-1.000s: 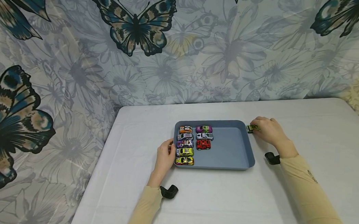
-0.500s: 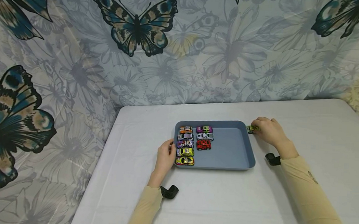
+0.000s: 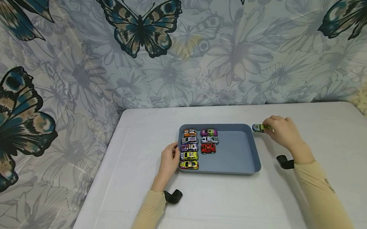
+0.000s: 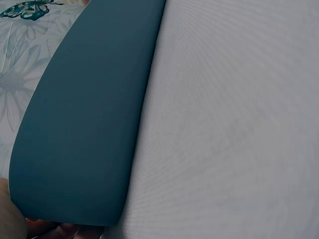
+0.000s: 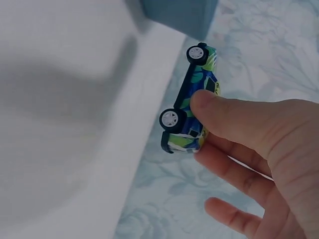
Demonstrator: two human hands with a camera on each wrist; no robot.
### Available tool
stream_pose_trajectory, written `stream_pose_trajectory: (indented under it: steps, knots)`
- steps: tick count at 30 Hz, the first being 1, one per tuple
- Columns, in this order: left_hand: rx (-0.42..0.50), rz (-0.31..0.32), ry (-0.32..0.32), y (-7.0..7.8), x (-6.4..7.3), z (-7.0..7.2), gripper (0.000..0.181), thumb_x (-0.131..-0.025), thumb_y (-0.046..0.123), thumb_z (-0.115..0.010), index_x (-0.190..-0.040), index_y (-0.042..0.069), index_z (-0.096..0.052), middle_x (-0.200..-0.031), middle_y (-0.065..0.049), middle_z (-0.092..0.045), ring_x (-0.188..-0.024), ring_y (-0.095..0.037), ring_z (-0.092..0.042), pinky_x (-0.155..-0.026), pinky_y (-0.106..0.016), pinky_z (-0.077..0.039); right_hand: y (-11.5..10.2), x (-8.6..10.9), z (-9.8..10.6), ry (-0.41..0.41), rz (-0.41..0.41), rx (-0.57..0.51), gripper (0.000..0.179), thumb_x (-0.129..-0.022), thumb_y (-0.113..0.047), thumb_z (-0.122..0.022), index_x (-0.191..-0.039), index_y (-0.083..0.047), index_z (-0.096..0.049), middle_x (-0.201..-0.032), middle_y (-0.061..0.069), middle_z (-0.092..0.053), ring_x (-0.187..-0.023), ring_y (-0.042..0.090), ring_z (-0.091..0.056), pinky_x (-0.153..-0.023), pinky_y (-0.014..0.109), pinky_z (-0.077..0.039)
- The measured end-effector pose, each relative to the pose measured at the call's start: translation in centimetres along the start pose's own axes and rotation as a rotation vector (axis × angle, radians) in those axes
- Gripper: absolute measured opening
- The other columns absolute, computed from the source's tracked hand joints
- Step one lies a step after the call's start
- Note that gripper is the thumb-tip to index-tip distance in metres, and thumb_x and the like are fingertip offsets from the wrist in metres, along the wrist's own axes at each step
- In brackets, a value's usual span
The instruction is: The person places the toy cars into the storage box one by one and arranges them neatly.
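Note:
My right hand pinches a green and blue toy car between thumb and fingers. The car is raised above the white tablecloth, just beyond the tray's back right corner in the head view; its wheels show in the right wrist view. At the left end of the blue-grey tray, my left hand grips the rim. The left wrist view shows the tray's outer wall, with part of the left fingers at its lower end. Several toy cars form a column along the tray's left side, beside a shorter column including a red car.
A white cloth covers the table. Behind it hangs a butterfly-patterned backdrop. Black wrist cameras sit on both wrists, close over the tabletop.
My right hand has lifted the green and blue car and drawn slightly back and to the right, so more of the car shows. My left hand and the tray stay put.

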State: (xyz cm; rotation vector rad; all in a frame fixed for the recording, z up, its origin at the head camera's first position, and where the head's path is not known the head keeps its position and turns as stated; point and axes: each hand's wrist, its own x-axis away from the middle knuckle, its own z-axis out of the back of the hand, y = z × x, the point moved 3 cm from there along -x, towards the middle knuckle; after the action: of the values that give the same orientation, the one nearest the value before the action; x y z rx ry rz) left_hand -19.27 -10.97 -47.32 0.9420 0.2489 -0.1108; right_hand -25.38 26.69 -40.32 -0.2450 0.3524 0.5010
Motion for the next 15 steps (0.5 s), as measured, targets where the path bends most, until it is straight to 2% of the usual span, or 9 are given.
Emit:
stream_pose_trajectory:
  steps: [9,15]
  knots:
    - [0.006,0.007,-0.002,0.1,0.1,0.1,0.029,-0.094,0.005,-0.047,-0.118,-0.010,-0.056,-0.104,-0.022,-0.061,-0.082,-0.023,-0.062,-0.068,-0.030,-0.053,-2.7,-0.7,1.9,0.030,0.046,0.014,0.022,-0.068,-0.002,-0.077,-0.088,-0.002,-0.068,-0.086,0.013,-0.064,-0.076,0.029,-0.059,-0.064,0.049,-0.041]
    - [0.005,0.013,-0.005,0.0,0.0,0.0,0.030,-0.094,0.005,-0.047,-0.118,-0.009,-0.056,-0.104,-0.021,-0.061,-0.082,-0.022,-0.062,-0.068,-0.030,-0.053,-5.2,-1.2,1.8,-0.002,0.102,0.000,0.024,-0.069,-0.004,-0.078,-0.091,-0.002,-0.067,-0.087,0.011,-0.064,-0.078,0.028,-0.060,-0.067,0.048,-0.043]
